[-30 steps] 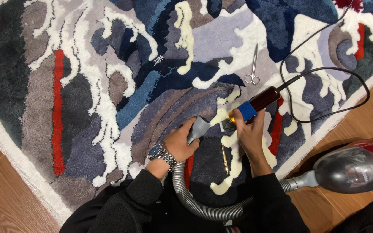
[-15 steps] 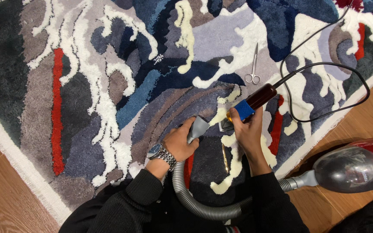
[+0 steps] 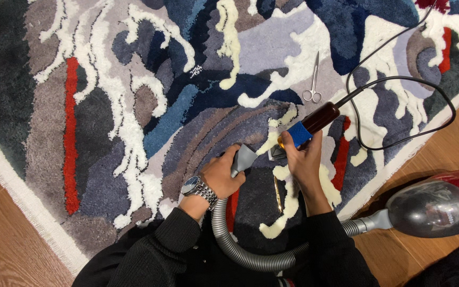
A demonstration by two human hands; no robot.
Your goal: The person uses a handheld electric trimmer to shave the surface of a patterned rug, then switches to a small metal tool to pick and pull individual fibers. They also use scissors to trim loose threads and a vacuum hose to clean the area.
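Little has shifted in the last second: the left hand point(image 3: 223, 175) keeps its grip closed on the grey vacuum nozzle point(image 3: 244, 158), and the right hand point(image 3: 304, 159) still clasps the corded trimmer point(image 3: 306, 127), both pressed to the tufted rug point(image 3: 134, 106) near the scissors point(image 3: 312, 79).

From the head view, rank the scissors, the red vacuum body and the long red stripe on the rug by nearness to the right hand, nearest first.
Measured from the right hand:
1. Scissors, on the rug just beyond the hand.
2. Red vacuum body, on the wood floor to its right.
3. Long red stripe, far across the rug to the left.
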